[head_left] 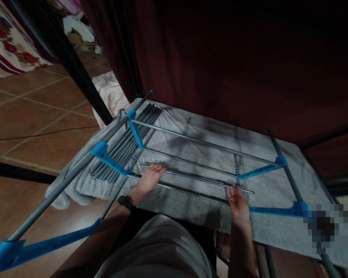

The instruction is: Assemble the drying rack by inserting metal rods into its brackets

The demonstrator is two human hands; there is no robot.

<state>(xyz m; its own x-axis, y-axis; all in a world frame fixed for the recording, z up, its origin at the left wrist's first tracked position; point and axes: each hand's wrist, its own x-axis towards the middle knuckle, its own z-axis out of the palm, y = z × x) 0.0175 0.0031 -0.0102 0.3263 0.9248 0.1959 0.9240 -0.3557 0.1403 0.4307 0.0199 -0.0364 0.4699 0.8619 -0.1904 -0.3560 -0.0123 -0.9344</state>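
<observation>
A loose grey metal tube [197, 177] lies across in front of me, inside a rack frame. My left hand [152, 177] grips it near its left end, fingers curled over the top. Close to the right end, my right hand [237, 200] holds the same tube from below, palm turned up. Around it stands the rack of grey tubes joined by blue plastic brackets. One blue bracket [111, 160] is left of my left hand; another blue bracket [278, 209] is right of my right hand. A fixed crossbar [191, 194] runs just nearer to me than the loose tube.
A bundle of grey tubes [127, 143] lies at the left on a grey blanket [174, 110]. Long side tubes [55, 193] of the rack reach toward me at the left. A dark red curtain [220, 69] hangs behind. Black posts [72, 65] stand at the left over tiled floor [31, 100].
</observation>
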